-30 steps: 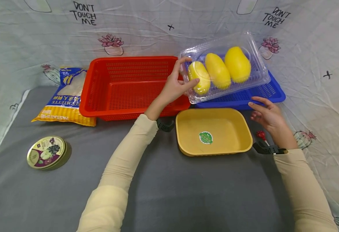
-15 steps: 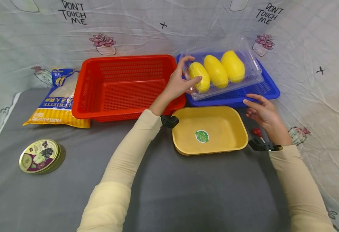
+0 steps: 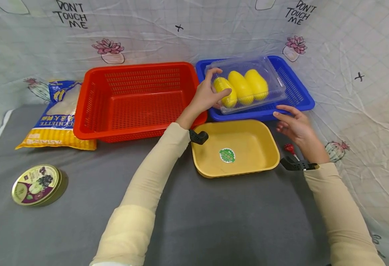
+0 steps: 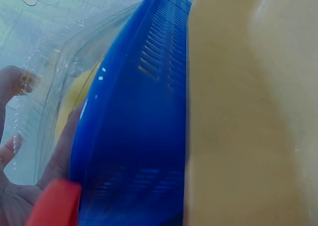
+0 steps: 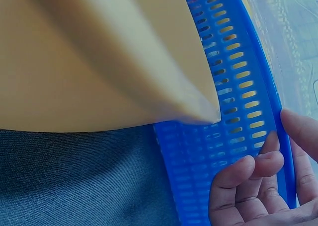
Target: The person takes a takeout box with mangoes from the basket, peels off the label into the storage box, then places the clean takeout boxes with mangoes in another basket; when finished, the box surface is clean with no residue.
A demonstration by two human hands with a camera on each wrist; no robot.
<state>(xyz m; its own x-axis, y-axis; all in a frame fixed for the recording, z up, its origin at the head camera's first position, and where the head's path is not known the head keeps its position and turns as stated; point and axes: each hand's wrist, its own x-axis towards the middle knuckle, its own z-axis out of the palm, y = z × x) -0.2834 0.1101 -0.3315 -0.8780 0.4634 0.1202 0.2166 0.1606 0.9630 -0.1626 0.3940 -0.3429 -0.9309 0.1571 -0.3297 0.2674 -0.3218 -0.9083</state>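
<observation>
In the head view, a clear plastic box (image 3: 276, 85) with three yellow mangoes (image 3: 242, 88) inside lies within the blue basket (image 3: 309, 104), toward its left side. My left hand (image 3: 204, 97) grips the box's left end, thumb on the near side and fingers at the far side. The left wrist view shows that hand (image 4: 20, 198) at the clear plastic, beyond the basket's wall. At the basket's front right rim is my right hand (image 3: 297, 127). In the right wrist view, the rim runs between that hand's fingers (image 5: 231, 174), which hold it from both sides.
A red basket (image 3: 144, 131) stands left of the blue one, with a pasta bag (image 3: 53, 125) beside it. A yellow tray (image 3: 247, 147) sits in front. A round tin (image 3: 36, 184) lies at left, and a red lollipop-like thing (image 3: 289, 148) is by my right wrist.
The mango box has come down into the blue basket, its raised right end sinking, with my left hand still gripping it. My right hand stays at the rim. The head view has shifted slightly.
</observation>
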